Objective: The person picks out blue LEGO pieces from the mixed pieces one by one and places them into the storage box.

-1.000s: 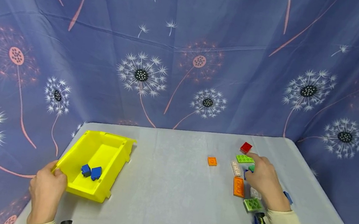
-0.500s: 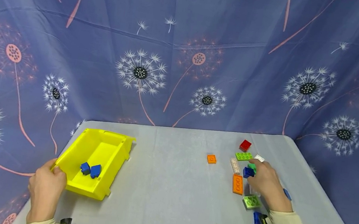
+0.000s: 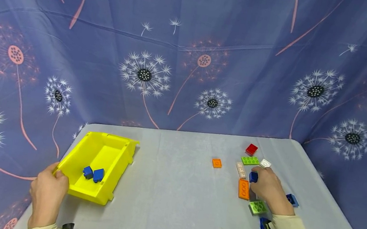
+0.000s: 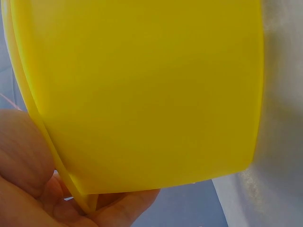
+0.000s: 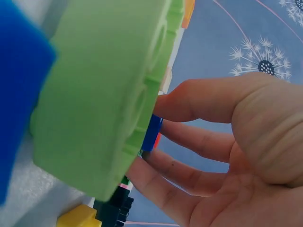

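Observation:
In the head view, my left hand (image 3: 49, 195) grips the near left corner of a yellow bin (image 3: 118, 171), which lies tilted with two blue bricks (image 3: 98, 175) inside. The left wrist view shows the thumb and fingers pinching the rim of the bin (image 4: 161, 94). Over on the right, my right hand (image 3: 269, 186) pinches a dark blue brick (image 3: 253, 177) among the loose toy bricks. From the right wrist, the thumb and fingertips meet at that blue brick (image 5: 152, 133), partly hidden behind a large light green brick (image 5: 104, 94).
Around the right hand lie a red brick (image 3: 251, 149), a lime brick (image 3: 250, 161), a white brick (image 3: 265, 163), a pale brick (image 3: 240, 170), an orange brick (image 3: 244, 189) and a green brick (image 3: 257, 208). A small orange brick (image 3: 217, 163) sits apart. Patterned cloth (image 3: 191, 53) hangs behind the table.
My right hand has shifted slightly back and its fingers have closed on the dark blue brick. A white brick has come into sight, while a green brick is now covered. The left hand stays put.

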A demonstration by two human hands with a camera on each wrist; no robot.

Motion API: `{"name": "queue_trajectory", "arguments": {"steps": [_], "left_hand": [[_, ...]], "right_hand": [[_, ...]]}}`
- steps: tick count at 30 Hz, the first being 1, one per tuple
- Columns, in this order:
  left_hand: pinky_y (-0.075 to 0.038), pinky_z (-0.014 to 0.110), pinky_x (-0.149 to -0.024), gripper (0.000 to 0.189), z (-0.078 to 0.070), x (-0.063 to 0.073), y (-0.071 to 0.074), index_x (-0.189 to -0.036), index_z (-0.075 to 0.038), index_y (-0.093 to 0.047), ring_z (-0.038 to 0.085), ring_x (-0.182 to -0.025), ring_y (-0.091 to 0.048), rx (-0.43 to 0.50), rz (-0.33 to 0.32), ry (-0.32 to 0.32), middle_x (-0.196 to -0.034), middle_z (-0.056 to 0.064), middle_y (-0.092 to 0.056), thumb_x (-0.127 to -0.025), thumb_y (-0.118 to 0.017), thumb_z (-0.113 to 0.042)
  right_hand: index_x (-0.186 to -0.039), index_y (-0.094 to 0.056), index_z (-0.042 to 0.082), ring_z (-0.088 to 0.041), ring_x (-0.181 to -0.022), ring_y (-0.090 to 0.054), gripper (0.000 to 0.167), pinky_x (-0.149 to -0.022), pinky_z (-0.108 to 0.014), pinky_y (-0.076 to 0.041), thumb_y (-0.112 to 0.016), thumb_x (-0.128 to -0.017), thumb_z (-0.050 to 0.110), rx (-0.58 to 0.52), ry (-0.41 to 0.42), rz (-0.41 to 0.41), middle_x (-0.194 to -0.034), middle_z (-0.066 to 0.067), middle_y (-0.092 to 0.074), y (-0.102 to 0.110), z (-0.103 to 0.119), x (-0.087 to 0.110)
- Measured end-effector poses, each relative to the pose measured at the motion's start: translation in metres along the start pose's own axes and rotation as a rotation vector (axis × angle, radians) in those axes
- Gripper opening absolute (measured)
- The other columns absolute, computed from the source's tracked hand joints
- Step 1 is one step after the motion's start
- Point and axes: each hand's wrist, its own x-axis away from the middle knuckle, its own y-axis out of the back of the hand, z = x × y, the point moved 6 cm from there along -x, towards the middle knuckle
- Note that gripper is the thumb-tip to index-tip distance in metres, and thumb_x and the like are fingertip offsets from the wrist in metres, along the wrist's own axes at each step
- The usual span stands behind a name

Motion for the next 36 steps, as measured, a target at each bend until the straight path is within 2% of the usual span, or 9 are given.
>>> {"name": "queue_trajectory", "arguments": {"steps": [10, 15, 21, 27, 32, 36], "left_hand": [[-0.037, 0.069, -0.099, 0.051, 0.001, -0.001, -0.001, -0.148, 0.003, -0.051, 0.062, -0.12, -0.049, -0.01, 0.01, -0.006, -0.141, 0.038, -0.053, -0.103, -0.038, -0.015], [-0.037, 0.069, -0.099, 0.051, 0.001, -0.002, -0.001, -0.149, 0.003, -0.05, 0.062, -0.12, -0.049, -0.016, 0.016, 0.008, -0.141, 0.038, -0.052, -0.103, -0.038, -0.016], [-0.038, 0.07, -0.097, 0.051, 0.004, -0.003, -0.002, -0.149, 0.003, -0.049, 0.062, -0.118, -0.049, -0.02, 0.019, 0.013, -0.14, 0.039, -0.052, -0.103, -0.039, -0.016], [-0.039, 0.069, -0.096, 0.051, 0.003, -0.003, -0.001, -0.148, 0.003, -0.051, 0.062, -0.117, -0.05, -0.019, 0.007, 0.001, -0.139, 0.039, -0.054, -0.102, -0.038, -0.015], [-0.038, 0.069, -0.096, 0.052, 0.003, -0.004, -0.002, -0.149, 0.003, -0.049, 0.061, -0.117, -0.05, -0.021, 0.023, 0.011, -0.14, 0.039, -0.053, -0.103, -0.038, -0.016], [-0.038, 0.07, -0.097, 0.052, 0.003, -0.003, -0.002, -0.149, 0.003, -0.049, 0.062, -0.118, -0.049, -0.018, 0.023, 0.009, -0.14, 0.039, -0.052, -0.103, -0.038, -0.016]], "right_hand": [[-0.125, -0.065, -0.008, -0.036, -0.09, -0.057, 0.045, -0.082, -0.057, -0.054, -0.073, -0.084, 0.009, 0.007, 0.012, -0.005, -0.115, -0.03, -0.057, -0.002, 0.0, -0.004], [-0.124, -0.066, -0.007, -0.035, -0.092, -0.057, 0.044, -0.081, -0.054, -0.054, -0.073, -0.085, 0.009, 0.022, 0.011, 0.029, -0.117, -0.029, -0.06, -0.005, 0.001, -0.008], [-0.12, -0.068, -0.007, -0.035, -0.092, -0.061, 0.04, -0.077, -0.052, -0.055, -0.072, -0.083, 0.006, 0.053, 0.049, 0.044, -0.119, -0.031, -0.065, -0.004, 0.006, -0.015], [-0.119, -0.068, -0.003, -0.035, -0.093, -0.058, 0.037, -0.077, -0.051, -0.053, -0.074, -0.083, 0.005, 0.075, 0.02, 0.08, -0.121, -0.03, -0.064, -0.006, 0.009, -0.018], [-0.117, -0.069, 0.0, -0.034, -0.091, -0.057, 0.034, -0.072, -0.044, -0.052, -0.074, -0.084, 0.004, 0.077, 0.027, 0.084, -0.122, -0.03, -0.064, -0.009, 0.008, -0.02], [-0.119, -0.068, 0.001, -0.034, -0.091, -0.057, 0.035, -0.068, -0.04, -0.052, -0.074, -0.085, 0.005, 0.074, -0.001, 0.101, -0.125, -0.03, -0.062, -0.01, 0.008, -0.019]]}}
